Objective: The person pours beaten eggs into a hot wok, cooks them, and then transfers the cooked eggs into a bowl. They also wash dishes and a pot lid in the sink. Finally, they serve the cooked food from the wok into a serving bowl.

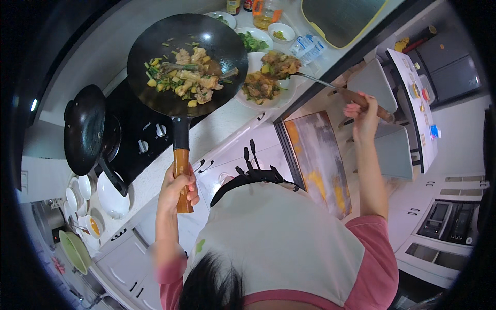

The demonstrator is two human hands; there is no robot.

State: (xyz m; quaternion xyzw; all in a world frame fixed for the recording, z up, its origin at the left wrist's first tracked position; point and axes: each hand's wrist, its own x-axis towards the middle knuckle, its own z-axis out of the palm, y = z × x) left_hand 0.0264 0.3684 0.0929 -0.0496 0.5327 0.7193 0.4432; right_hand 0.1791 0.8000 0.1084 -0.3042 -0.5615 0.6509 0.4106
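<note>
My left hand (179, 185) grips the wooden handle (181, 162) of a black wok (143, 50). Chunks of cooked meat (192, 75) with bones, yellow pieces and chopped green stems lie in the wok, which is raised at the stove's right side. A metal ladle (314, 79) with a wooden grip is in my right hand (362, 112). Its bowl is heaped with food (282, 65) and hangs over a white serving bowl (291, 91) just right of the wok. More of the same food (259, 88) sits in that bowl.
A second black pan (85, 128) stands on the black gas stove (135, 116). White dishes (112, 195) crowd the counter at the left. Behind the serving bowl are a plate of green leaves (254, 42), a small bowl (281, 33), an oil jug (265, 17) and clear plastic packaging (308, 48).
</note>
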